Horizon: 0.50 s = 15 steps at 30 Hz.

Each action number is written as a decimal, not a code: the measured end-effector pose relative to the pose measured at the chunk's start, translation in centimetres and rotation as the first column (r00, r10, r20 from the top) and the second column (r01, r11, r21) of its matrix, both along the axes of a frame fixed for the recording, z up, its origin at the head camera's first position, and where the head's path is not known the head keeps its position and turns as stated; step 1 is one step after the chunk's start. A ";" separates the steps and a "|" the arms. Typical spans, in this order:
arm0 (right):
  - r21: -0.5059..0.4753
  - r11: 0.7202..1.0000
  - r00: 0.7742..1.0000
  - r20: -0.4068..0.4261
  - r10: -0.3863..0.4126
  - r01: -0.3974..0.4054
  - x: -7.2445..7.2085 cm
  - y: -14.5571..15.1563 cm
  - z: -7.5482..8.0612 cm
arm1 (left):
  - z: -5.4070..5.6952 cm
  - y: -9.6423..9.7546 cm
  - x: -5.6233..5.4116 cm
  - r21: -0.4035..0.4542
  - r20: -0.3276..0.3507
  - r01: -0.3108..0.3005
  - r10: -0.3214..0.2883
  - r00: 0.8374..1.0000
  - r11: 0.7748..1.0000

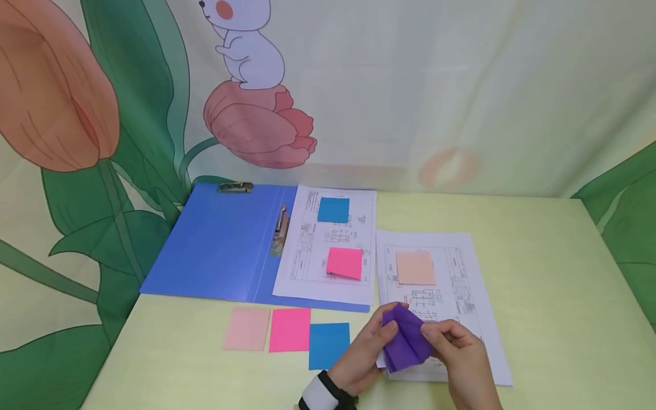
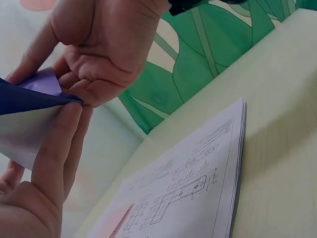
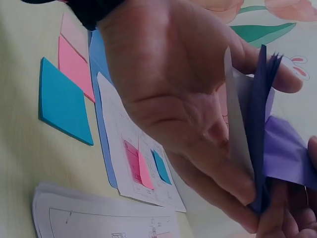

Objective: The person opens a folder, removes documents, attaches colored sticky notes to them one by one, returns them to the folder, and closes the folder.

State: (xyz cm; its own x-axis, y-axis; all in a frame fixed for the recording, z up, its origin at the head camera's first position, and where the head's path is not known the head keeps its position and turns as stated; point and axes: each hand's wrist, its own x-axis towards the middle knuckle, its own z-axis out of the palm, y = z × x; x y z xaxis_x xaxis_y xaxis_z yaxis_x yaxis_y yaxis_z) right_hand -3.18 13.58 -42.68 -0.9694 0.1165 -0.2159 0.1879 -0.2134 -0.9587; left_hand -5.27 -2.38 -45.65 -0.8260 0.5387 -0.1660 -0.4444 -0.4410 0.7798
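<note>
Over the right-hand stack of printed drawings (image 1: pixel 489 347), my left hand (image 1: pixel 361 348) holds a pad of purple sticky notes (image 1: pixel 405 344), thumb across its face and fingers behind. My right hand (image 1: pixel 463 353) pinches the pad's right edge between thumb and index finger. The right wrist view shows the pad (image 3: pixel 258 129) edge-on with its sheets fanned at one end, and a lighter purple sheet (image 3: pixel 290 151) bent away from the rest. A white backing sheet (image 3: pixel 237 109) lies along its other side. On the drawings below is a peach sticky note (image 1: pixel 415 267).
A blue clip folder (image 1: pixel 205 245) lies open at the back left. Its printed sheets (image 1: pixel 302 273) carry a blue sticky note (image 1: pixel 333 210) and a pink one (image 1: pixel 344 263). In front lie a pale pink pad (image 1: pixel 246 328), a hot pink pad (image 1: pixel 290 330) and a blue pad (image 1: pixel 328 345).
</note>
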 end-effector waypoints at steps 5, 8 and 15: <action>-0.238 0.969 0.998 0.004 -0.060 0.059 -0.4 0.4 -0.4 | -0.1 -0.5 0.3 0.051 0.004 -0.008 0.008 1.000 0.999; -0.349 0.933 0.996 -0.002 -0.089 0.083 -0.6 1.1 -0.7 | 0.1 -1.1 0.6 0.073 0.009 0.040 -0.041 0.999 0.996; -0.456 0.882 0.992 0.028 -0.120 0.120 -0.7 2.8 -1.5 | 0.4 -3.7 1.4 0.192 0.021 0.221 -0.229 0.973 0.956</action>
State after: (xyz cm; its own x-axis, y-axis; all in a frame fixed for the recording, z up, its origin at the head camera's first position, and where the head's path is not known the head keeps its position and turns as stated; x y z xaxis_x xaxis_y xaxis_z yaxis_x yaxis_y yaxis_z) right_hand -3.86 16.36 -44.18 -0.9546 0.1209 -0.2722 0.1318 -0.6481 -0.7501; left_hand -3.84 -6.03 -45.21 -0.6739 0.7348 -0.0767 -0.5800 -0.4619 0.6710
